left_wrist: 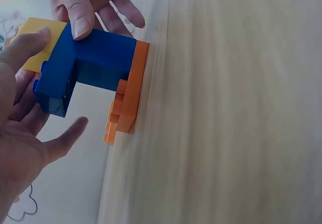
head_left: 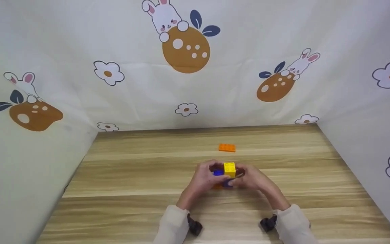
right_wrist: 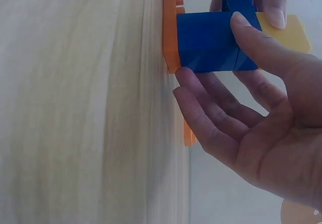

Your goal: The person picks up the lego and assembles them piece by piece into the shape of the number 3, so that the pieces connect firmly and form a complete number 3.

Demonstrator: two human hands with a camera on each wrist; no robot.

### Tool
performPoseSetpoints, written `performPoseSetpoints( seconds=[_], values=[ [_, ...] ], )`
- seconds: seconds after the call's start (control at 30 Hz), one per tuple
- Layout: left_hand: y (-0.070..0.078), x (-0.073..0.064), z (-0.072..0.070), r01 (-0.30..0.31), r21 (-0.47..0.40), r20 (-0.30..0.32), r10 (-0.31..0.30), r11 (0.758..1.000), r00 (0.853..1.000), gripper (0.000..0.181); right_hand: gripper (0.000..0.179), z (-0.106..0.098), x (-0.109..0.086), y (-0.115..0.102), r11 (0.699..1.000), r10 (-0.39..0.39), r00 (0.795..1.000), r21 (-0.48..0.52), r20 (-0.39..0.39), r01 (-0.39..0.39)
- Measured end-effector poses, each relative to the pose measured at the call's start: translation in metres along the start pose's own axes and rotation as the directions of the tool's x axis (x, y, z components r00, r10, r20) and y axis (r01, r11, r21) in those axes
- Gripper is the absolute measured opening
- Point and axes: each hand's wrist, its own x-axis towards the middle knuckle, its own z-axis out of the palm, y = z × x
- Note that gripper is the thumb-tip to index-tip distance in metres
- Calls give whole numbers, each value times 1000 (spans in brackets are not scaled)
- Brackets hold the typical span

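Note:
A small tower of toy building bricks stands close in front of me, between both hands. Its foot is an orange plate (left_wrist: 135, 93), lying flat on the table. On one end of that rises a large blue brick (right_wrist: 206, 40), topped by a narrower blue brick (left_wrist: 55, 88) that juts out to the left. A yellow brick (head_left: 229, 169) with studs up forms the top. My left hand (head_left: 206, 178) pinches the yellow brick, its thumb across the near side. From the right, my right hand (head_left: 253, 179) grips the blue bricks, thumb in front and fingers behind.
A second orange plate (head_left: 227, 147) lies farther back on the wood-grain table (head_left: 147, 159). Pale printed cloth (head_left: 141, 98) closes off the back and both sides of the table.

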Motion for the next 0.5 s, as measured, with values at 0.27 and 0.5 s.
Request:
performPoseSetpoints(
  seconds=[0.27,0.5],
  values=[
    [-7,-1,0,52,-19,-2,-52,998,999,46,43,1,1,-3,1000,13,1000,21,27,-14],
    [-5,2,0,84,-56,49,-81,995,996,46,40,-1,0,-2,999,39,999,22,23,-40]
  ],
)
